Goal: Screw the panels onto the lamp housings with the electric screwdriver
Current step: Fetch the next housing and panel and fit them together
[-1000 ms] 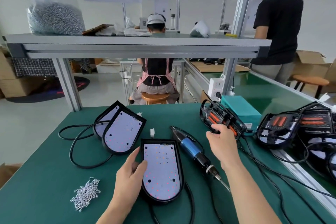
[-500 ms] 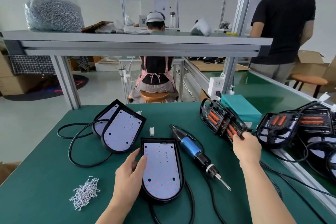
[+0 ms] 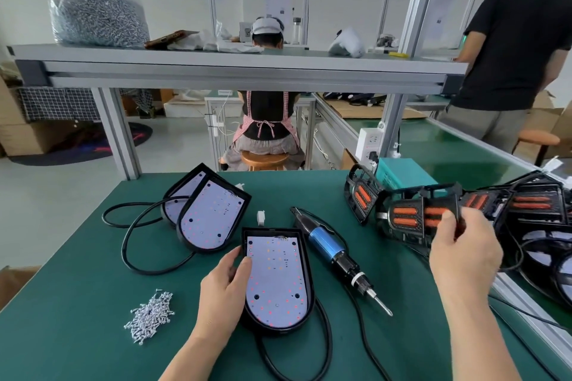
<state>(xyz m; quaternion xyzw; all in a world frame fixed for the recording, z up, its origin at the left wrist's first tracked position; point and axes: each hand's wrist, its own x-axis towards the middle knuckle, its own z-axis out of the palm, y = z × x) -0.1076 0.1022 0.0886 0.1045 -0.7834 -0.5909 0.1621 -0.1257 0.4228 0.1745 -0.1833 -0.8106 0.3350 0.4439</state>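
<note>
Nearest, at the left of the green table (image 3: pixel 77 281), lies a loose heap of small silver screws (image 3: pixel 150 312). Just right of it the left hand (image 3: pixel 227 291) holds the lamp housing (image 3: pixel 278 284) by its left edge, thumb laid on the white LED board, fingers curled round the rim. The housing lies flat, rounded end nearest, its black cable (image 3: pixel 322 346) looping off the near side. Beside its right edge the electric screwdriver (image 3: pixel 334 254) lies on the table untouched, bit pointing near and right.

Further right, the right hand (image 3: pixel 464 254) grips a black panel (image 3: pixel 408 216) with orange strips, thumb on its face, holding it tilted above the table. Behind it more such panels (image 3: pixel 532 204) are heaped along the right edge. Far left, two more housings (image 3: pixel 213 216) overlap, face up. Beyond, a shelf (image 3: pixel 235 66) carries a bag of screws (image 3: pixel 96 18); a seated person (image 3: pixel 267 114) faces away.
</note>
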